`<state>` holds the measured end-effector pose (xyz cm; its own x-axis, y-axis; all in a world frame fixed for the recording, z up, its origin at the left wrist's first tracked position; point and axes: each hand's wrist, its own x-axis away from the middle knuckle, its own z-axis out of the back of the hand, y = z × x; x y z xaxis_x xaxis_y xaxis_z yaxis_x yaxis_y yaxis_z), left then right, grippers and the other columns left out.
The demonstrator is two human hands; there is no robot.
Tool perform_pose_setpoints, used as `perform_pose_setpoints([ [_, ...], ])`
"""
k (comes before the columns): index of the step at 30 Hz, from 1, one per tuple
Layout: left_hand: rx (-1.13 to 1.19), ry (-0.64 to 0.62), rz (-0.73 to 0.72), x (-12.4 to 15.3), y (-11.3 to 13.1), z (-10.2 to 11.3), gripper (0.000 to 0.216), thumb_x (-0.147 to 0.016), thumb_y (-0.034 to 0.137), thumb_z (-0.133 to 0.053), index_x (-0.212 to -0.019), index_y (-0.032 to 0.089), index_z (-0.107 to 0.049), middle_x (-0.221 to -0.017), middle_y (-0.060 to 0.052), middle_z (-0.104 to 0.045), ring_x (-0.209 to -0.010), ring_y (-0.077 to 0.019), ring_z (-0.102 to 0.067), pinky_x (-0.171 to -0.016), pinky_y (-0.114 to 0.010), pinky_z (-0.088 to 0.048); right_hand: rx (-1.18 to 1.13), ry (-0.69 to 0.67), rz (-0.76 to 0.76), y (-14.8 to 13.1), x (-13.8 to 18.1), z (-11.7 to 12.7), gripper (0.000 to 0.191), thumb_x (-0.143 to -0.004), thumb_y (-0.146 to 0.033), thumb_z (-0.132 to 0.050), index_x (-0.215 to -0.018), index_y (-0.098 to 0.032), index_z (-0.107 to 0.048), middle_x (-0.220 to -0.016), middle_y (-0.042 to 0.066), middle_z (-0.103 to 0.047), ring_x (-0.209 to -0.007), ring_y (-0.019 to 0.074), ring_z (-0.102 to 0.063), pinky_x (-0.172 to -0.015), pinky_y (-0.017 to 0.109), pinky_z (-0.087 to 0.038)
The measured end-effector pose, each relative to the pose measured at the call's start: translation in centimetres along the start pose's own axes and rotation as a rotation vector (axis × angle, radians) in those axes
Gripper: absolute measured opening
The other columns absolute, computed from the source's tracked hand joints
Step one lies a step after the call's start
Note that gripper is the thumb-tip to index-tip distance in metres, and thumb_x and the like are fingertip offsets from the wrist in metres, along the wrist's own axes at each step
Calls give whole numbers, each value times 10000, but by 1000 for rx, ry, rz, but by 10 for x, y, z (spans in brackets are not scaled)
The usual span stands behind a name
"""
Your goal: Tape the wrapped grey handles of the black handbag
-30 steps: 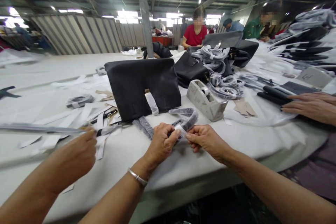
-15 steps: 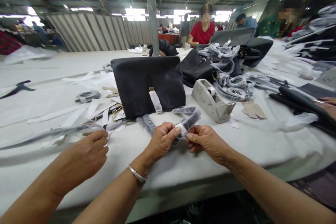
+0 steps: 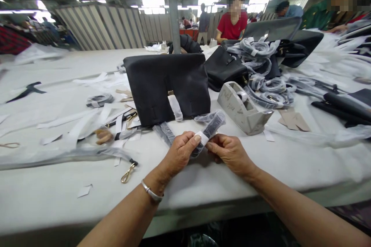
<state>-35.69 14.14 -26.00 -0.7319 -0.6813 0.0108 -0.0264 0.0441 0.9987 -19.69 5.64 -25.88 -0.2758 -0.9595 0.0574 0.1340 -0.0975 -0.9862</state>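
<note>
A dark bag strap in clear plastic wrap (image 3: 216, 122) lies folded in front of me, with a white paper band (image 3: 203, 136) round it. My left hand (image 3: 181, 148) grips the strap at the band, thumb on top. Pinched at the band's right edge are the closed fingers of my right hand (image 3: 230, 152); their tips are partly hidden. Just behind both hands stands a black leather bag (image 3: 185, 73), its front clasp tab (image 3: 175, 107) covered in white wrapping.
A grey tape dispenser (image 3: 243, 110) stands to the right. Beyond it are coiled wrapped straps (image 3: 272, 90) and more black bags (image 3: 224, 69). Paper strips, a gold snap hook (image 3: 127, 173) and another coil (image 3: 100, 99) lie left. A co-worker in red (image 3: 233, 23) is across the table.
The other person's arm at the left has withdrawn, leaving the snap hook in sight. The view has shifted slightly. My hands keep their hold on the strap, the right fingers curled a little further under.
</note>
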Motion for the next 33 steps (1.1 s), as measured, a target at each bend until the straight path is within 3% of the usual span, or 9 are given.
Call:
perform_pose_setpoints([
  [5,-214,25,-81,1,1,2,397,-899,521,-482,-760,153,-538,-708,0,-489,-632,-106,-428,-601,-235,-353,-115,-42,-20,4,-6,-2,388,-698,-505,-749,-736,-142,-620,-599,-31,-551,-506,72,-457,-479,209,-393],
  [10,-534,50,-216,5,8,-1,338,-943,454,-408,-835,180,-573,-835,-34,-503,-855,-183,-476,-784,-311,-390,-184,61,-118,0,-7,-6,342,-635,-437,-784,-648,-144,-607,-500,-40,-516,-409,62,-376,-389,210,-273],
  [14,-707,33,-299,8,10,-6,318,-962,425,-388,-895,192,-593,-872,-47,-529,-912,-209,-463,-860,-366,-379,-424,-53,-244,-12,3,-2,206,-592,-230,-783,-744,-138,-677,-647,4,-626,-543,104,-515,-491,228,-403],
  [17,-781,20,-385,10,8,-8,307,-968,414,-387,-885,187,-576,-866,-52,-539,-902,-211,-459,-836,-366,-388,-632,-142,-282,-19,15,1,316,-587,-148,-786,-893,-161,-711,-887,30,-681,-764,142,-592,-677,263,-483],
  [21,-639,119,-393,10,2,-7,251,-922,424,-476,-954,177,-508,-848,-40,-539,-803,-179,-503,-745,-321,-425,-683,-119,-293,-25,25,-5,290,-705,-254,-791,-976,-187,-710,-1055,44,-674,-898,158,-589,-765,287,-488],
  [24,-611,182,-457,10,-3,-8,250,-893,415,-536,-979,183,-501,-815,-26,-557,-762,-168,-518,-720,-305,-424,-659,-95,-281,-26,26,-15,271,-767,-312,-767,-995,-179,-704,-1042,55,-682,-906,154,-589,-788,285,-480],
  [28,-805,206,-676,9,-8,-10,211,-937,347,-463,-846,176,-546,-794,-47,-586,-771,-183,-510,-737,-326,-398,-702,-42,-254,-25,22,-28,279,-735,-345,-793,-929,-158,-718,-932,59,-703,-899,179,-606,-846,316,-479],
  [33,-839,205,-697,7,-10,-10,204,-921,334,-484,-851,170,-584,-803,-55,-615,-783,-188,-542,-768,-331,-396,-652,-91,-213,-27,21,-29,298,-697,-346,-815,-906,-158,-717,-879,58,-701,-896,199,-618,-852,314,-481],
])
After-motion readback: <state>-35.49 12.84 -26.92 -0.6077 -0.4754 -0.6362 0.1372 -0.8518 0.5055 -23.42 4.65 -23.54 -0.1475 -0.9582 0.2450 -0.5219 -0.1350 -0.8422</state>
